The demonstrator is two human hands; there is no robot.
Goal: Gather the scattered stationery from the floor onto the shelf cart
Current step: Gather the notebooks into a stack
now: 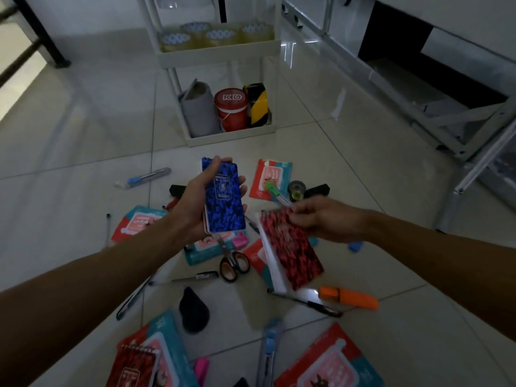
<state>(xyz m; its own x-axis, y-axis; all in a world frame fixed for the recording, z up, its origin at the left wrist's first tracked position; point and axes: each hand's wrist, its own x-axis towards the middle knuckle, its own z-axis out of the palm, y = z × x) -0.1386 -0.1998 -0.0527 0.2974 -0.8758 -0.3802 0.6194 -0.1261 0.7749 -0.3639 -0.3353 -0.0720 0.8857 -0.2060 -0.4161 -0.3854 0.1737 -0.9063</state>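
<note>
My left hand [195, 202] grips a small stack of notebooks topped by a blue patterned notebook [223, 199], held upright above the floor. My right hand [324, 219] pinches the top edge of a red patterned spiral notebook [293, 255], which hangs tilted just above the pile. Scattered stationery lies on the tiled floor below: scissors with orange-black handles [234, 265], an orange highlighter [349, 297], pens, red-and-teal packets [269, 178]. The white shelf cart [231, 138] stands straight ahead beyond the pile.
The cart's bottom tray holds a red tub [231, 107], a yellow-black tape roll [258, 104] and a grey roll; its middle tray holds several tape rolls [215, 37]. A metal rack [460, 141] runs along the right. A blue cutter [145, 177] lies at left.
</note>
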